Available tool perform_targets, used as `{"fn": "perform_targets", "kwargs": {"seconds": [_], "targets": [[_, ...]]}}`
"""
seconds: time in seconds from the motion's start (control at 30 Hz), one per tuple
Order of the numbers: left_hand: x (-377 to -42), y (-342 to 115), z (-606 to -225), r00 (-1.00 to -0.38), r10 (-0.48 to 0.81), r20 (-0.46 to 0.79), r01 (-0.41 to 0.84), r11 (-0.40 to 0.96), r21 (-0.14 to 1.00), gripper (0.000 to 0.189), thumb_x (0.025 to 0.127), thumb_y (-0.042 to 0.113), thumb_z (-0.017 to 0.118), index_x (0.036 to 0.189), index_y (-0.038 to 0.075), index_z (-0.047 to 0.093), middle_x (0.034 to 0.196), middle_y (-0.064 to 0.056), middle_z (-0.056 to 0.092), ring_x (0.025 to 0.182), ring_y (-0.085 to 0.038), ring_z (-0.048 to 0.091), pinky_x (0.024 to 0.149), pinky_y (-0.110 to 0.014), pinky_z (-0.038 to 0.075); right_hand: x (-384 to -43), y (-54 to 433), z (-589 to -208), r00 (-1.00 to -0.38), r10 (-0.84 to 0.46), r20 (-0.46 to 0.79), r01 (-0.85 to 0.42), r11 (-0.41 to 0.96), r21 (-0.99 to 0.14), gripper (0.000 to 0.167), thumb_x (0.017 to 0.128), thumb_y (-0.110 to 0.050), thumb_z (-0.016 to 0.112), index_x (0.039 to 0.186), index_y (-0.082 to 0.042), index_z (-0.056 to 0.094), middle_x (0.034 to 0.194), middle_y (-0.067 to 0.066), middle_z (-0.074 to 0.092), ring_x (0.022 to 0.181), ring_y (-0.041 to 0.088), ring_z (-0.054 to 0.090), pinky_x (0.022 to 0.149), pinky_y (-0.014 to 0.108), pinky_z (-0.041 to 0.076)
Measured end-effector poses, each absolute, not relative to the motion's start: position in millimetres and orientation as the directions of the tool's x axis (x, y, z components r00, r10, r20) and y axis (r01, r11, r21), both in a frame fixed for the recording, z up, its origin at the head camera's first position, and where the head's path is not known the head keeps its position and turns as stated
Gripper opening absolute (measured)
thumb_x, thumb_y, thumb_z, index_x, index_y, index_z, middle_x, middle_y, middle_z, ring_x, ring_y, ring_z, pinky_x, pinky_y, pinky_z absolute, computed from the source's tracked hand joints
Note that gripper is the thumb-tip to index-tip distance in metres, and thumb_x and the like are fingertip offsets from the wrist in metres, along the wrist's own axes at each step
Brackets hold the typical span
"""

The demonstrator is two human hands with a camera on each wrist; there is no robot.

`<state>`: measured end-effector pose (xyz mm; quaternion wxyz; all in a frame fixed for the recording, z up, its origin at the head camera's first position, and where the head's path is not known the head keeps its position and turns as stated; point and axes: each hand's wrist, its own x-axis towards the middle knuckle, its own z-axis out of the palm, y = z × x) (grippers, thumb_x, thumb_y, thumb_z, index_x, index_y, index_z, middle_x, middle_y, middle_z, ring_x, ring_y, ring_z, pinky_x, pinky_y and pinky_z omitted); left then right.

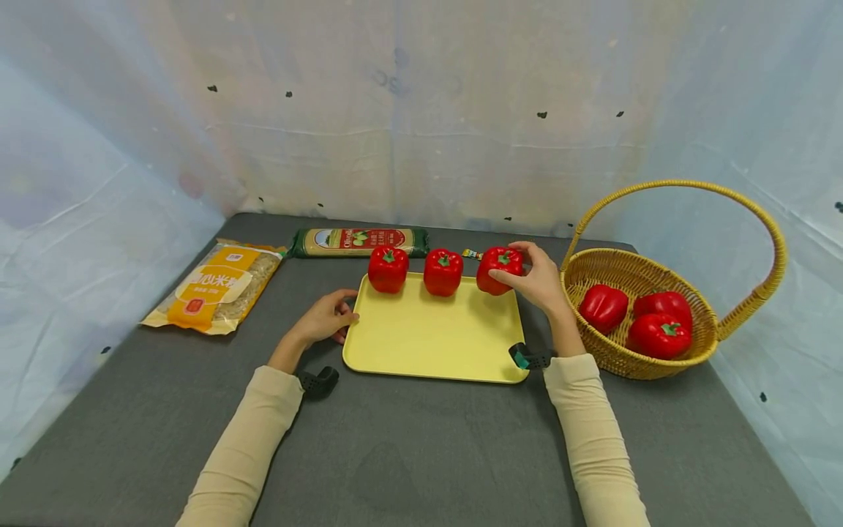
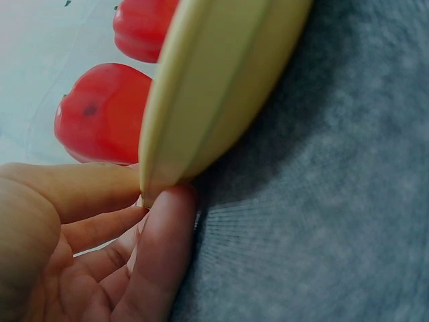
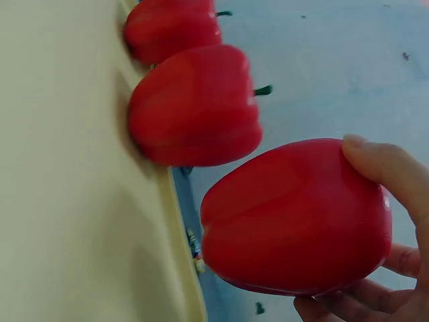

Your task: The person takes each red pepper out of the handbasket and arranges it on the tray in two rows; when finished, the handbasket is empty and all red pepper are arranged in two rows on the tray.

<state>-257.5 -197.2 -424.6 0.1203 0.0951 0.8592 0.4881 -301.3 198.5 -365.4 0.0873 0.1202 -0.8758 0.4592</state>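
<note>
My right hand (image 1: 541, 278) grips a red bell pepper (image 1: 498, 269) with a green stem, thumb on one side and fingers on the other. In the right wrist view, this held pepper (image 3: 295, 218) hangs over the back right part of the yellow tray (image 1: 428, 337), with a gap beneath it. Two more red bell peppers, one at the back left (image 1: 388, 269) and one at the back middle (image 1: 443, 272), stand upright on the tray in a row. At the tray's left edge, my left hand (image 1: 324, 316) pinches the rim between thumb and fingers.
On the right stands a wicker basket (image 1: 609, 359) with a tall handle and several red peppers (image 1: 660, 335) inside. A green noodle pack (image 1: 360, 242) lies behind the tray. To the left is a yellow-labelled bag (image 1: 217, 287). A small packet (image 1: 472, 254) lies behind the peppers.
</note>
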Motion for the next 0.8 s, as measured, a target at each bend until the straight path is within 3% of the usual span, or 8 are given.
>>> {"fn": "perform_targets", "kwargs": {"seconds": [0.47, 0.8], "targets": [[-258.0, -197.5, -424.5, -0.953, 0.281, -0.114, 0.047, 0.509, 0.86, 0.053, 0.092, 0.009, 0.057, 0.138, -0.002, 0.034, 0.088, -0.014, 0.05, 0.061, -0.019, 0.056, 0.052, -0.034, 0.055, -310.5, 200.9, -385.2, -0.969, -0.148, 0.199, -0.248, 0.621, -0.744, 0.074, 0.076, -0.044, 0.074, 0.134, -0.008, 0.044, 0.134, 0.016, 0.043, 0.116, 0.033, 0.045, 0.094, 0.049, 0.043], [-257.7, -197.3, -423.5, -0.953, 0.278, -0.118, 0.041, 0.507, 0.861, 0.053, 0.092, 0.009, 0.057, 0.139, -0.002, 0.034, 0.088, -0.014, 0.051, 0.061, -0.019, 0.055, 0.052, -0.033, 0.055, -312.4, 201.4, -388.6, -0.964, -0.171, 0.203, -0.265, 0.619, -0.739, 0.075, 0.079, -0.042, 0.072, 0.139, -0.011, 0.041, 0.137, 0.016, 0.04, 0.119, 0.034, 0.044, 0.093, 0.049, 0.045]]}}
